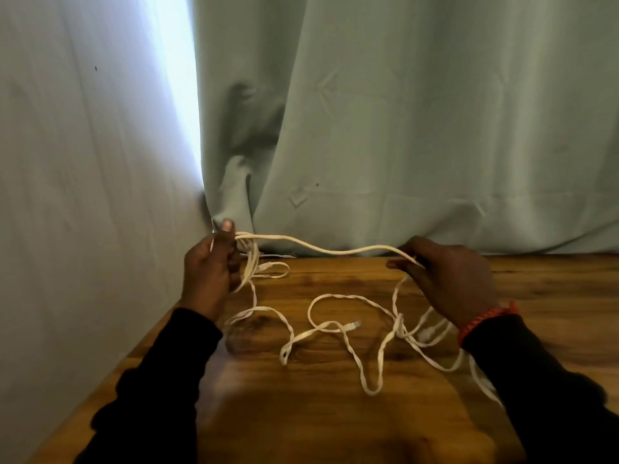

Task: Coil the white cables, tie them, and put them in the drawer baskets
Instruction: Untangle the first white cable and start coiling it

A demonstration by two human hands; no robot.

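A long flat white cable [335, 251] stretches in the air between both hands. My left hand [209, 272] is shut on a few gathered loops of it at the table's back left. My right hand [449, 279] pinches the cable farther right, above the wooden table [335, 423]. The rest of the white cable lies in loose tangled loops on the wood between and below the hands, with a plug end [353, 325] near the middle. No drawer or basket is in view.
A pale green curtain [418, 128] hangs right behind the table's back edge. A light wall [83, 195] runs along the table's left edge. An orange band [485, 318] sits on my right wrist.
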